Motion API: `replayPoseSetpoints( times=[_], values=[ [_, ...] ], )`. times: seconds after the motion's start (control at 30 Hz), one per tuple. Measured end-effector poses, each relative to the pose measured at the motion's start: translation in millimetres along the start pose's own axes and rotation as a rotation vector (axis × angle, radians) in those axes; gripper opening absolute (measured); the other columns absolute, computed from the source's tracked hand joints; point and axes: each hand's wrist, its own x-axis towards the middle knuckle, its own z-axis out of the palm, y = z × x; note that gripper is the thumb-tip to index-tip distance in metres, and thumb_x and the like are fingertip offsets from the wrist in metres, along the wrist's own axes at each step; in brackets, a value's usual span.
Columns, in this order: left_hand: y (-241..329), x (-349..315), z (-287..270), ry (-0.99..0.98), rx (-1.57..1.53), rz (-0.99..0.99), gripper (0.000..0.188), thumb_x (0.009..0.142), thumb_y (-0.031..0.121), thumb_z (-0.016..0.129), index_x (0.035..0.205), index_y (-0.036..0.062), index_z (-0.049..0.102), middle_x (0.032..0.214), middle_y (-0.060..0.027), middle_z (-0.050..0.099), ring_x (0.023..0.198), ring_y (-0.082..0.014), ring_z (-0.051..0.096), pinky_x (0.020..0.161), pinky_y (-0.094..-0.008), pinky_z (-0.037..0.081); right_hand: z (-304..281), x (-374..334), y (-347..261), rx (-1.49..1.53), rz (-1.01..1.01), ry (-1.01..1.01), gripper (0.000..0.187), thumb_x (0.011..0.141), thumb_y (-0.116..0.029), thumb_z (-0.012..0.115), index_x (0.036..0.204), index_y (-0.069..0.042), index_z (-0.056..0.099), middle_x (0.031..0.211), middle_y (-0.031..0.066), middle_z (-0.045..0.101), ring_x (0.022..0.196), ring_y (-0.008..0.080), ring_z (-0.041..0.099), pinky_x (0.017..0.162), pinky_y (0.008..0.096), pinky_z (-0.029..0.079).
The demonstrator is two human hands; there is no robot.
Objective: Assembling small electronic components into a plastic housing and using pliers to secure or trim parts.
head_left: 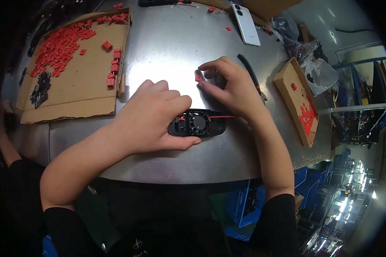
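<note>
My left hand is closed around the left end of a black oval plastic housing, thumb along its near side and fingers over the far side. A small round black fan sits in the housing, and red bits show beside it near my fingers. A thin red wire runs from it to the right, under my right wrist. Farther off, my right hand pinches a small red square piece with a hole, between thumb and index finger, just above the metal table. Its other fingers are curled and partly hidden.
At left, a cardboard tray bears many red pieces and black parts. Another cardboard tray with red pieces stands right. Pliers lie beside my right hand, and a white phone lies farther back. Another person's arm shows at far left.
</note>
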Motion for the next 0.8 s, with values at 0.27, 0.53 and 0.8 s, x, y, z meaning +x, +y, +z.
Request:
replayPoseSetpoints(
  times=[0.27,0.53,0.8],
  values=[
    [-1,-2,-2,-0.009,0.000,-0.010,0.055,0.077,0.060,0.077,0.089,0.0082,0.063,0.080,-0.0074,0.063,0.084,-0.0276,0.058,0.079,-0.0414,0.042,-10,-8,-19,0.147,-0.021,0.040,0.015,0.087,-0.013,0.076,0.098,-0.005,0.073,0.093,0.0047,0.066,0.078,0.0110,0.061,0.067,0.0250,0.048],
    [-2,-4,-4,-0.030,-0.090,-0.048,0.043,0.076,0.049,0.076,0.089,0.0092,0.065,0.081,-0.0079,0.066,0.087,-0.0287,0.061,0.081,-0.0423,0.044,4,-35,-80,0.037,-0.052,-0.036,0.018,0.081,-0.003,0.079,0.095,-0.001,0.069,0.091,0.0079,0.065,0.077,0.0193,0.069,0.066,0.0294,0.054],
    [-4,-4,1,-0.019,-0.053,-0.030,0.046,0.077,0.051,0.077,0.091,0.0083,0.066,0.082,-0.0079,0.068,0.089,-0.0281,0.062,0.081,-0.0420,0.045,6,-37,-85,0.044,-0.024,-0.058,0.016,0.081,0.002,0.079,0.094,-0.001,0.069,0.091,0.0087,0.066,0.073,0.0186,0.068,0.064,0.0293,0.053]
  ],
)
